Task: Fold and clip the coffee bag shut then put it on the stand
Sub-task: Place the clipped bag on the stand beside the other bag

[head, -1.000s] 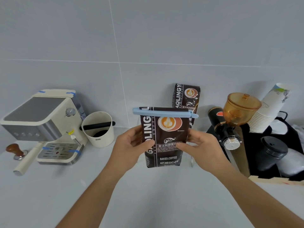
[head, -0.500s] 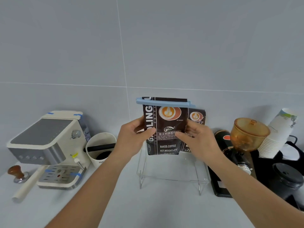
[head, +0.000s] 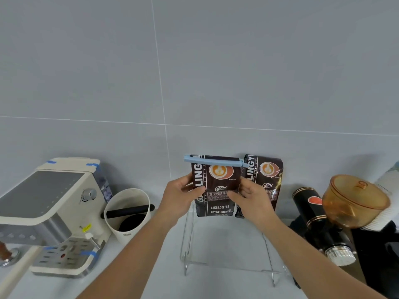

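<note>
Both hands hold the coffee bag (head: 216, 186) upright between them, over the rear part of the clear stand (head: 226, 255), close to the grey tiled wall (head: 194, 72). The left hand (head: 180, 198) grips the bag's left edge, thumb across the front by the large white lettering and fingers wrapped behind. The right hand (head: 251, 200) grips the right edge, with its thumb lying over the lower middle of the front panel. A pale blue clip (head: 213, 161) runs across the folded top of the bag, sticking out a little past each side, well above both hands. The bag's bottom edge sits at about the level of the stand's top; whether it already touches the shelf cannot be told. Just to the right, partly behind the right hand, a second coffee bag (head: 267, 175) stands upright against the wall. On the counter to the left are a cream espresso machine (head: 49, 212) and a white knock box (head: 129, 214) with a black bar across it. To the right stands a black grinder (head: 319, 223) with an amber hopper (head: 354, 201).
</note>
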Available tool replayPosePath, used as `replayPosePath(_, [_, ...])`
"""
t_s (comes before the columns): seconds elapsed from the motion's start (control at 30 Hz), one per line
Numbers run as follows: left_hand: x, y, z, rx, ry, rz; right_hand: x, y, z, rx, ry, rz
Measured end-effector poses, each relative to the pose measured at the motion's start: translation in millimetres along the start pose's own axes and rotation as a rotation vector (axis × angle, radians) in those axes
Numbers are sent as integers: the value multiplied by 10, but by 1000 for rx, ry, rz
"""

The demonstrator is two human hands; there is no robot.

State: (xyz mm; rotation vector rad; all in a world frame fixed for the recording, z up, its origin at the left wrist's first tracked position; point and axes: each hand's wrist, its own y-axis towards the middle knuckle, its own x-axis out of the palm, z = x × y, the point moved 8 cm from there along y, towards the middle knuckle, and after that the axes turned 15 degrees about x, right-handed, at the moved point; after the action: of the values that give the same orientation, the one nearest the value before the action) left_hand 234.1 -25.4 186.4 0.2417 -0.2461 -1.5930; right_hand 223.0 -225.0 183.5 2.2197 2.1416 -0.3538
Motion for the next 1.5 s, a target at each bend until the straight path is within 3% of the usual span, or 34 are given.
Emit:
replayPosePath(0.4, [41,276,-649,-100,40,12,128,432,446,68,-42,71])
replayPosePath(0.8, [113,411,-736,-74,25,1,153,661,475,96,-69,163])
replayPosePath(1.5, [91,557,-743,-58,210,-73,139,742,436,180,-130,133])
